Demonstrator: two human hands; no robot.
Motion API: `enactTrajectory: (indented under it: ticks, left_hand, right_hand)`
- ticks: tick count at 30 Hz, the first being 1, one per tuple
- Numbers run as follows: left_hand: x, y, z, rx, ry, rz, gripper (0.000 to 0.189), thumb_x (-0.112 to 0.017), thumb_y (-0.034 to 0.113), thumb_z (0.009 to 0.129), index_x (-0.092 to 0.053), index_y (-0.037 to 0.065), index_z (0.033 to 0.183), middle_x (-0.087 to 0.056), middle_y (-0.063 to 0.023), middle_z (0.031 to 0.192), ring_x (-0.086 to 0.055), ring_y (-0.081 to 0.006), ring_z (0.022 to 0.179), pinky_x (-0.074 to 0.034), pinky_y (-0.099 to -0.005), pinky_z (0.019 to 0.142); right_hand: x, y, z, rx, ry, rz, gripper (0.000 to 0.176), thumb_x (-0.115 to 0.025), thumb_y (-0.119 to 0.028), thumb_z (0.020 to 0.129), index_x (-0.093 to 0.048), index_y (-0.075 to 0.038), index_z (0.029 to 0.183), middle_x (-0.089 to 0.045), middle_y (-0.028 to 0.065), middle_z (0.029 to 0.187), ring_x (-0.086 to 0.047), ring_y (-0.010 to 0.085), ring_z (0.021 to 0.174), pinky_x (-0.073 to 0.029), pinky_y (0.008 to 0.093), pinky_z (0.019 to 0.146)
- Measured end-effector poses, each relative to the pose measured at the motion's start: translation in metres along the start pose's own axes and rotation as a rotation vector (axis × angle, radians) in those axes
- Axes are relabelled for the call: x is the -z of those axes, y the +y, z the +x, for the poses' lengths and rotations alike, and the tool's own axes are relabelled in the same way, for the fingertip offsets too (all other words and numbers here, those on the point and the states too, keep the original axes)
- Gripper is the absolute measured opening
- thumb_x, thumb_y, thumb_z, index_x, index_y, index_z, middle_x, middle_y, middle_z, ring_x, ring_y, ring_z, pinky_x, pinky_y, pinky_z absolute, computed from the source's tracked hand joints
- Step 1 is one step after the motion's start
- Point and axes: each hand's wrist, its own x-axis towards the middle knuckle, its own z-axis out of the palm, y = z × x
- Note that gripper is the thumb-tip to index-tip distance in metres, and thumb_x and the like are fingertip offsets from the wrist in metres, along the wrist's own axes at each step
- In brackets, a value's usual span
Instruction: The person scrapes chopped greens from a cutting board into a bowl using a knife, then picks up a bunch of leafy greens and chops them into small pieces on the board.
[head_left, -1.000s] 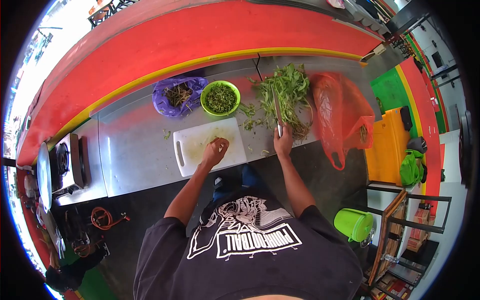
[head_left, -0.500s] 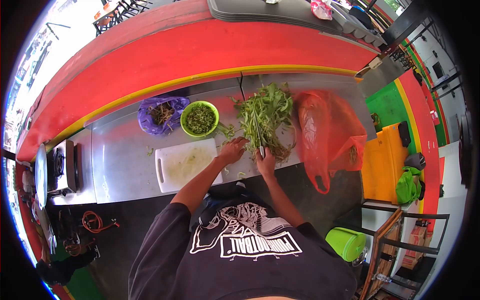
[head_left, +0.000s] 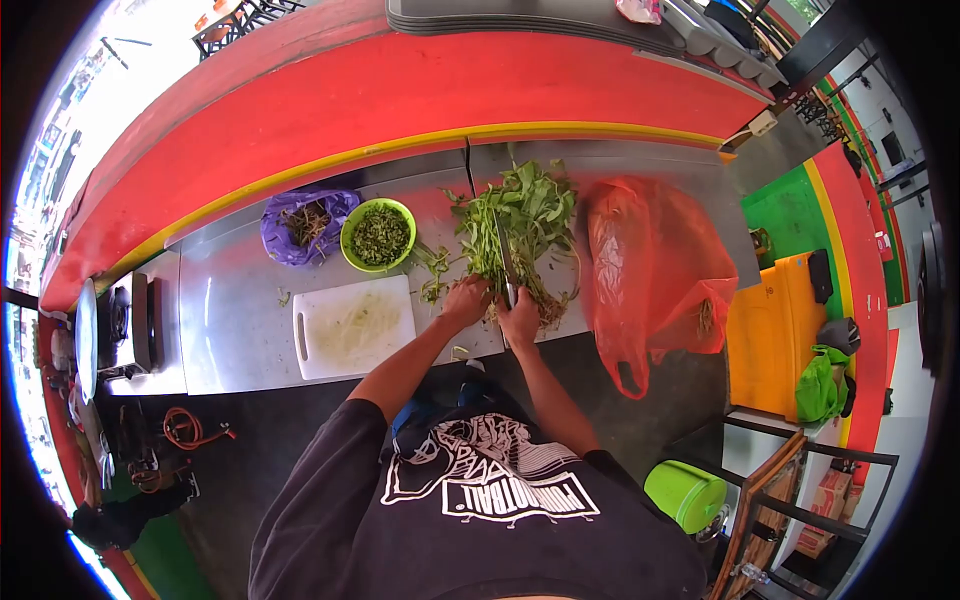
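Observation:
My right hand (head_left: 520, 318) is closed round the handle of a knife (head_left: 505, 250), whose blade points away from me over a heap of leafy greens (head_left: 535, 210). Beside it, my left hand (head_left: 467, 300) has its fingers closed at the near left edge of the greens; what they grip is too small to make out. Roots and stems (head_left: 552, 308) of the heap lie just right of the knife. Left of the greens stands a green bowl (head_left: 348, 246) of chopped leaves. Nearer me is a white cutting board (head_left: 330, 345) with green stains.
A purple bag (head_left: 283, 240) of stems lies left of the bowl. A red plastic bag (head_left: 640, 260) hangs over the front edge at right. The steel table (head_left: 230, 320) meets a red wall behind. A stove (head_left: 130, 325) stands at far left.
The view has shifted, so the table items appear further left. My left hand has come closer to my right hand and the knife.

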Motion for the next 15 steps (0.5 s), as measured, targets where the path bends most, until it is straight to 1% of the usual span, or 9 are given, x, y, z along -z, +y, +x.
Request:
enactTrajectory:
  ticks: [2, 3, 5, 6, 8, 10, 12, 13, 15]
  left_hand:
    - [-0.009, -0.007, 0.003, 0.066, 0.114, -0.322, 0.028, -0.067, 0.024, 0.088, -0.072, 0.007, 0.11, -0.07, -0.0156, 0.105, -0.068, -0.0325, 0.097, -0.053, -0.0459, 0.085]
    - [-0.012, -0.007, 0.003, 0.068, 0.114, -0.323, 0.028, -0.067, 0.024, 0.088, -0.072, 0.007, 0.11, -0.07, -0.0156, 0.105, -0.068, -0.0325, 0.097, -0.053, -0.0459, 0.085]
    - [-0.017, -0.011, 0.007, 0.239, 0.133, -0.59, 0.024, -0.07, 0.021, 0.084, -0.074, 0.005, 0.101, -0.074, -0.0149, 0.09, -0.073, -0.0291, 0.084, -0.057, -0.0393, 0.075]
    - [-0.017, -0.01, 0.007, 0.239, 0.13, -0.591, 0.024, -0.07, 0.021, 0.084, -0.074, 0.005, 0.101, -0.074, -0.0149, 0.09, -0.073, -0.0291, 0.084, -0.057, -0.0393, 0.075]
    - [-0.017, -0.008, 0.006, 0.312, 0.187, -0.614, 0.022, -0.074, 0.018, 0.08, -0.074, 0.003, 0.096, -0.075, -0.0131, 0.084, -0.074, -0.0221, 0.08, -0.058, -0.0339, 0.072]
    - [-0.017, -0.007, 0.008, 0.359, 0.226, -0.664, 0.022, -0.077, 0.016, 0.078, -0.072, 0.002, 0.094, -0.075, -0.0125, 0.084, -0.074, -0.0205, 0.078, -0.058, -0.0325, 0.07]
    - [-0.015, -0.003, 0.005, 0.412, 0.267, -0.716, 0.024, -0.079, 0.015, 0.076, -0.07, 0.001, 0.093, -0.075, -0.0118, 0.084, -0.073, -0.0189, 0.077, -0.057, -0.0311, 0.069]
    - [-0.011, -0.001, 0.005, 0.436, 0.27, -0.763, 0.028, -0.081, 0.013, 0.075, -0.066, 0.001, 0.095, -0.075, -0.0112, 0.084, -0.073, -0.0174, 0.076, -0.057, -0.0304, 0.068]
    - [-0.002, 0.003, 0.005, 0.459, 0.279, -0.812, 0.033, -0.082, 0.012, 0.074, -0.063, 0.0, 0.098, -0.075, -0.0106, 0.085, -0.072, -0.0159, 0.075, -0.057, -0.0297, 0.066]
  right_hand:
    - [0.004, -0.005, -0.002, -0.015, -0.004, -0.045, 0.038, -0.075, -0.034, 0.084, -0.056, -0.002, 0.095, -0.067, 0.0224, 0.08, -0.066, 0.0461, 0.079, -0.051, 0.0553, 0.067]
    - [0.003, -0.003, -0.004, -0.015, -0.006, -0.047, 0.038, -0.075, -0.034, 0.084, -0.056, -0.002, 0.095, -0.067, 0.0224, 0.08, -0.066, 0.0461, 0.079, -0.051, 0.0553, 0.067]
    - [0.001, 0.0, -0.003, 0.003, 0.027, -0.032, 0.035, -0.075, -0.029, 0.083, -0.056, -0.002, 0.094, -0.066, 0.0229, 0.078, -0.066, 0.0458, 0.078, -0.051, 0.0544, 0.067]
    - [0.003, -0.001, -0.004, 0.0, 0.027, -0.033, 0.035, -0.075, -0.029, 0.083, -0.056, -0.002, 0.094, -0.066, 0.0229, 0.078, -0.066, 0.0458, 0.078, -0.051, 0.0544, 0.067]
    - [0.005, -0.003, -0.007, 0.013, 0.078, -0.002, 0.032, -0.075, -0.025, 0.083, -0.056, -0.002, 0.093, -0.066, 0.0228, 0.078, -0.066, 0.0454, 0.077, -0.051, 0.0539, 0.066]
    - [0.005, -0.006, -0.009, 0.01, 0.1, 0.018, 0.03, -0.074, -0.025, 0.084, -0.057, -0.002, 0.091, -0.065, 0.0223, 0.078, -0.066, 0.0448, 0.076, -0.05, 0.0532, 0.066]
    - [0.006, -0.008, -0.013, 0.073, 0.23, 0.071, 0.03, -0.074, -0.026, 0.085, -0.056, -0.001, 0.089, -0.06, 0.0195, 0.074, -0.062, 0.0429, 0.072, -0.047, 0.0512, 0.064]
    - [0.006, -0.01, -0.014, 0.076, 0.227, 0.07, 0.03, -0.074, -0.026, 0.085, -0.056, -0.001, 0.089, -0.06, 0.0195, 0.074, -0.062, 0.0429, 0.072, -0.047, 0.0512, 0.064]
    - [0.008, -0.016, -0.017, 0.111, 0.292, 0.155, 0.034, -0.075, -0.029, 0.086, -0.054, -0.001, 0.087, -0.053, 0.0154, 0.07, -0.056, 0.0379, 0.065, -0.043, 0.0482, 0.061]
